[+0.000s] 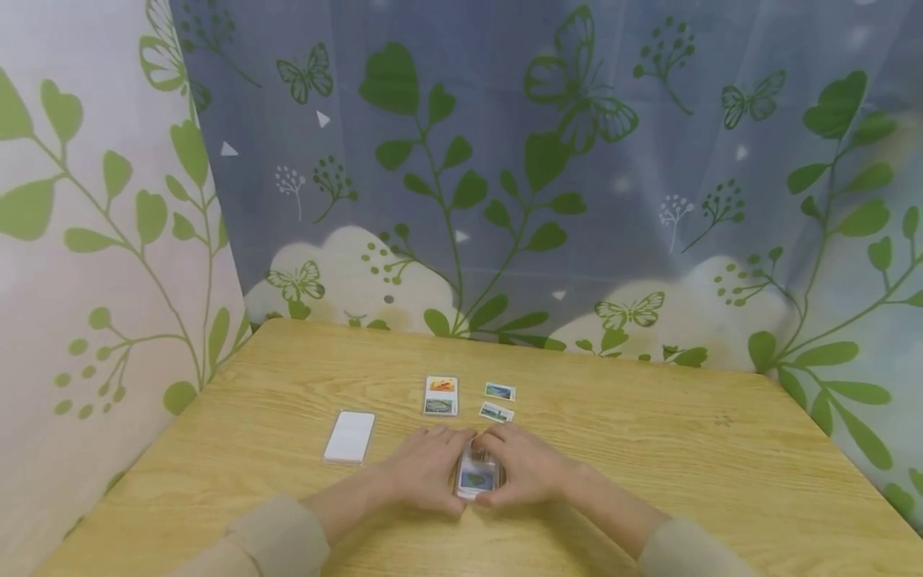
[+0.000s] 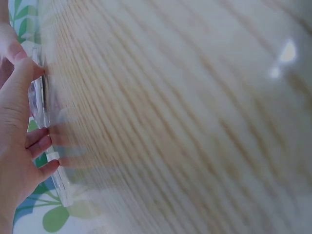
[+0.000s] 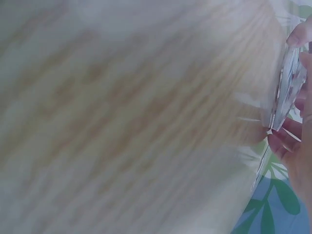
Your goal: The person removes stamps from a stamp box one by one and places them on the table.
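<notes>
Both hands are at a clear plastic card case (image 1: 477, 480) near the front middle of the table. A blue-green picture shows through its front half. My left hand (image 1: 431, 469) holds the case's left side, its thumb at the near corner and fingers toward the far end. From the opposite side my right hand (image 1: 530, 465) grips it, thumb at the near edge and fingers arched over the far part. In the right wrist view the case (image 3: 287, 87) appears edge-on in several clear layers, close over the table. The hands hide part of its far end.
Left of the hands lies a white card in a clear sleeve (image 1: 349, 437). Beyond them is a clear holder with two pictures (image 1: 441, 407), one orange and one grey. Two small picture cards, one upper (image 1: 500, 391) and one lower (image 1: 497, 412), lie beside it. A patterned curtain (image 1: 497, 200) hangs behind the wood-grain table (image 1: 649, 433).
</notes>
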A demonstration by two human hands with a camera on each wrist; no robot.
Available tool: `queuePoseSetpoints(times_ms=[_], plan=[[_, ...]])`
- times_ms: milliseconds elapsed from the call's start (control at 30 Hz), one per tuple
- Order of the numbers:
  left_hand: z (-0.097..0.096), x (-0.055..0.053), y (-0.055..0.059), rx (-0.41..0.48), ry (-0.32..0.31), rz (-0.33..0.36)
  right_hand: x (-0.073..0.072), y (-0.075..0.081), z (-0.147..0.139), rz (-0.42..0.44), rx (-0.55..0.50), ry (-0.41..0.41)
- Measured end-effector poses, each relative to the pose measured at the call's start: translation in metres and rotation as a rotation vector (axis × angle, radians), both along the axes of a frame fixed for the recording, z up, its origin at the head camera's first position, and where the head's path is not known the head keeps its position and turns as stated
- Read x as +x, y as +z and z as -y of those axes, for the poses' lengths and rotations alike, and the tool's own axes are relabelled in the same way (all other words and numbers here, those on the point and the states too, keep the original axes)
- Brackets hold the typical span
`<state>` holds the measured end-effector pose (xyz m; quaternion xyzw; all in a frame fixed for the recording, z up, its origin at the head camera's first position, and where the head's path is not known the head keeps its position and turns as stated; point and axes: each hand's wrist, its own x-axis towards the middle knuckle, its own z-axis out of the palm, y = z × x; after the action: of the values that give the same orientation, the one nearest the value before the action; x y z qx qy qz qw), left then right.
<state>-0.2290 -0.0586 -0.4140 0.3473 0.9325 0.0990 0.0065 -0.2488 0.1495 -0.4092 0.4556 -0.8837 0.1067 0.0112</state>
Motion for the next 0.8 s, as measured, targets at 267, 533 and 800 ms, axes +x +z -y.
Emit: queuePoseSetpoints(times_ms=[267, 533, 800], plan=[[0.0002, -0.0006, -0.0001, 0.009, 0.007, 0.024, 0.0005, 0.0029, -0.0027, 0.091, -0.015, -0.036], [-0.0001, -0.0014, -0.0001, 0.008, 0.011, 0.029, -0.0018, 0.0066, -0.0048, 0.121, -0.039, -0.007], [0.0001, -0.0009, 0.0004, 0.019, 0.011, 0.032, -0.0057, 0.0080, -0.0066, 0.206, -0.078, -0.031]])
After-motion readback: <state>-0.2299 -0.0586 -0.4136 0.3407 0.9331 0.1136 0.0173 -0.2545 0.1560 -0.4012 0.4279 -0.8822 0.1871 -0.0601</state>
